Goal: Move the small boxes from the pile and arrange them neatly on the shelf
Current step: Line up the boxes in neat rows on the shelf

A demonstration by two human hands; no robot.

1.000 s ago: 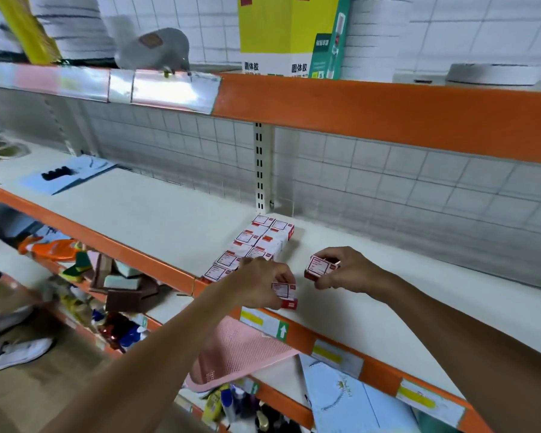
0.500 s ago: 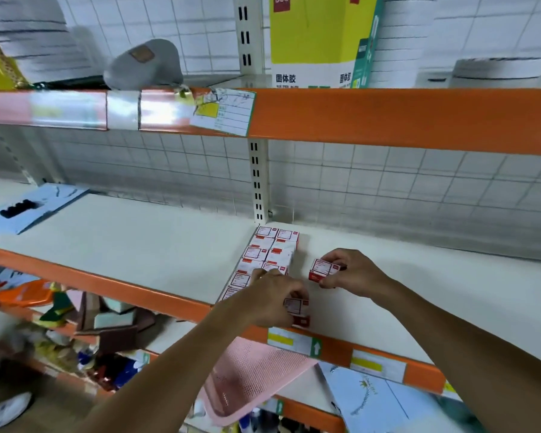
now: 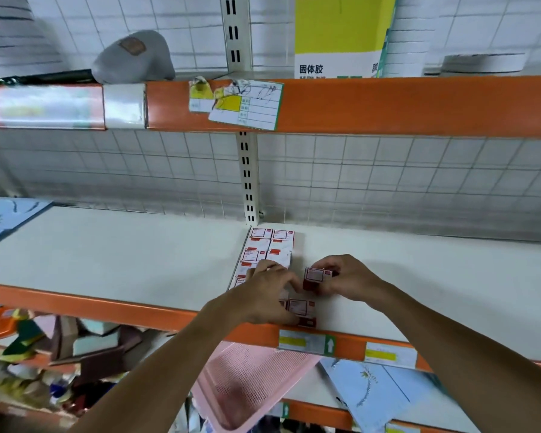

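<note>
Small red-and-white boxes (image 3: 270,246) lie in two neat columns on the white shelf (image 3: 122,257), running from the back upright toward the orange front edge. My left hand (image 3: 267,292) grips one small box (image 3: 300,309) at the front end of the right column, close to the shelf's edge. My right hand (image 3: 341,278) pinches another small box (image 3: 314,276) just right of the columns, low over the shelf. The left hand hides the nearest boxes of the rows.
An orange upper shelf beam (image 3: 388,104) with paper labels (image 3: 245,104) hangs overhead, carrying a yellow carton (image 3: 341,35) and a grey cap (image 3: 135,57). Below are a pink basket (image 3: 250,379), blue folders (image 3: 375,392) and mixed goods. A blue folder (image 3: 10,217) lies at far left.
The view has swung to face the shelf more squarely. Both hands stay by the rows, each keeping its box; the left one has settled lower at the shelf's front edge.
</note>
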